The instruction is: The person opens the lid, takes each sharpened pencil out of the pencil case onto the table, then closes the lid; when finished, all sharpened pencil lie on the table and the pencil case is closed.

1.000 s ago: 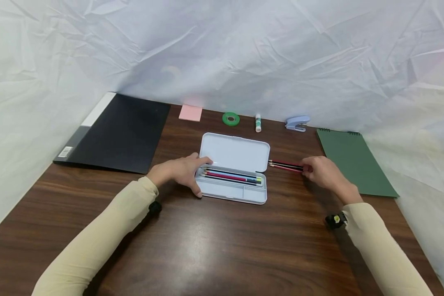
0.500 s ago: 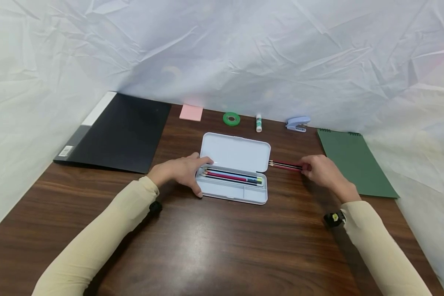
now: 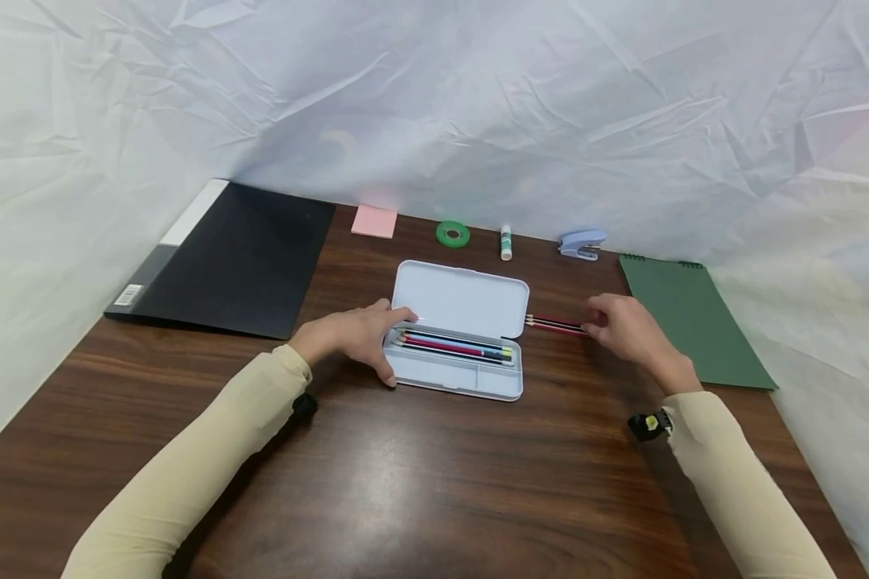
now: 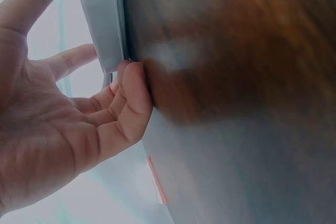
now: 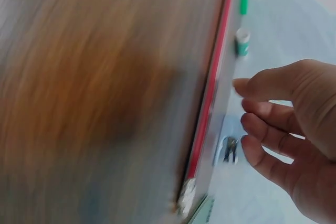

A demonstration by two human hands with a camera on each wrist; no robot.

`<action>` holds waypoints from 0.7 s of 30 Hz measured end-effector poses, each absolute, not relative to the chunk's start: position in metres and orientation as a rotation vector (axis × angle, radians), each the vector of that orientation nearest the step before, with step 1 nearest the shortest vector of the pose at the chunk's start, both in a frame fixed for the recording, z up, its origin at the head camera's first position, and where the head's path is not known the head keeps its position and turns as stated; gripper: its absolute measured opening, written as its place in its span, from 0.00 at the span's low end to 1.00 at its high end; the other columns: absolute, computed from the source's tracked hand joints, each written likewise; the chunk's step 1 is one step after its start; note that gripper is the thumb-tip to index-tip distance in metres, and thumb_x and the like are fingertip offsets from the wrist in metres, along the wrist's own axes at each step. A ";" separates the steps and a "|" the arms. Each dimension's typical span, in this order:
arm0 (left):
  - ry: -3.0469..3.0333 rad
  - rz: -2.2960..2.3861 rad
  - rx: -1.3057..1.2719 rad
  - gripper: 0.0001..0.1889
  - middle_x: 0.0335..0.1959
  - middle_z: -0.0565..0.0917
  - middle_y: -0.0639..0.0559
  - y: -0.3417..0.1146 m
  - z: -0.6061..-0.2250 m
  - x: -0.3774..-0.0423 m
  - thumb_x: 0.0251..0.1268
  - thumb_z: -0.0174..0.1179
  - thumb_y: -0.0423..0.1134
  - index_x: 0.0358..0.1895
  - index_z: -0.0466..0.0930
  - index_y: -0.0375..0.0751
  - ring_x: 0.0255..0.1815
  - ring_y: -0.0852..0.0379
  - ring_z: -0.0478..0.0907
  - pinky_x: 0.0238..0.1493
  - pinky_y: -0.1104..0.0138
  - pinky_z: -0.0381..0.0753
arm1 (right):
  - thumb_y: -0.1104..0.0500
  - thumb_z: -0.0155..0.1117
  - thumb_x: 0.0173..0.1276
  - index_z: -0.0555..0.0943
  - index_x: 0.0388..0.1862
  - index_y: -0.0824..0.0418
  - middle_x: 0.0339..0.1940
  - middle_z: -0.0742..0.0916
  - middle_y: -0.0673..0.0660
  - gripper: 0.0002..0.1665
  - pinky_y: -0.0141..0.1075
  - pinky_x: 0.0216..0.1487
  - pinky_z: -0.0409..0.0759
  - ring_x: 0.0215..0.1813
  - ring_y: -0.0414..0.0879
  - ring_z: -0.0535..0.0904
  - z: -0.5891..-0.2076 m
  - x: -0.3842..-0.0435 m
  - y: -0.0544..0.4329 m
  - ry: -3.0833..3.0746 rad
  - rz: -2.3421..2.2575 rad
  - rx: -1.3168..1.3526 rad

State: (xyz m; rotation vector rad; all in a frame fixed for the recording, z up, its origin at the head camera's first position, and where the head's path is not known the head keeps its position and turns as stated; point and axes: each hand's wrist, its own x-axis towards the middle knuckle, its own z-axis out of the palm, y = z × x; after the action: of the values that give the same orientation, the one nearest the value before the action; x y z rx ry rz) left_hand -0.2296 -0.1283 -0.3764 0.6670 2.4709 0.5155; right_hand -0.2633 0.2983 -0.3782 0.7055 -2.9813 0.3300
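A white pencil case (image 3: 427, 371) lies with its lid folded back and several pencils (image 3: 449, 347) in its rear compartment. At its left end my left hand (image 3: 355, 334) holds it, the thumb at the front corner and the fingers at the rear; in the left wrist view fingertips meet the end of the case (image 4: 105, 24). Right of the case, a few red and black pencils (image 3: 556, 324) lie together, tips pointing left. My right hand (image 3: 623, 326) is over their far ends. In the right wrist view its bent fingers stand apart from a red pencil (image 5: 210, 93), holding nothing.
A black folder (image 3: 239, 257) lies at the left and a green spiral notebook (image 3: 695, 322) at the right. Along the back are pink sticky notes (image 3: 374, 221), green tape (image 3: 443, 235), a glue stick (image 3: 505, 243) and a blue stapler (image 3: 582, 244).
My right hand has risen slightly off the pencils' ends and its fingers have loosened. The loose pencils lie closer together. My left hand and the case stay in place.
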 end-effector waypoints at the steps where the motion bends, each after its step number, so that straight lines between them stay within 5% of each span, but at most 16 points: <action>1: 2.470 0.515 0.667 0.53 0.63 0.67 0.40 -0.128 -0.376 -0.230 0.46 0.78 0.52 0.77 0.57 0.54 0.53 0.47 0.73 0.56 0.52 0.75 | 0.66 0.70 0.63 0.84 0.47 0.68 0.34 0.86 0.61 0.13 0.49 0.38 0.76 0.35 0.52 0.79 -0.377 -0.262 0.294 -2.952 0.374 0.709; 9: 2.472 0.507 0.665 0.53 0.62 0.68 0.40 -0.129 -0.378 -0.231 0.45 0.79 0.52 0.77 0.57 0.54 0.53 0.47 0.73 0.55 0.52 0.75 | 0.66 0.72 0.62 0.82 0.55 0.67 0.40 0.88 0.62 0.21 0.49 0.41 0.82 0.39 0.52 0.84 -0.368 -0.250 0.234 -2.808 0.690 0.875; 21: 2.467 0.516 0.652 0.53 0.61 0.68 0.41 -0.129 -0.382 -0.231 0.45 0.79 0.53 0.76 0.58 0.54 0.53 0.47 0.72 0.55 0.53 0.74 | 0.64 0.71 0.64 0.85 0.51 0.61 0.40 0.90 0.55 0.16 0.42 0.44 0.82 0.40 0.44 0.85 -0.377 -0.231 0.148 -2.908 0.663 1.283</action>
State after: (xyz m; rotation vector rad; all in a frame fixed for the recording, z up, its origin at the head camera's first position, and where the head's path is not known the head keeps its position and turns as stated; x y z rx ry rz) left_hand -0.2313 -0.1291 -0.3821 0.6521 2.4673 0.5165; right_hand -0.2315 0.1477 -0.3770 1.2826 -2.9084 0.6633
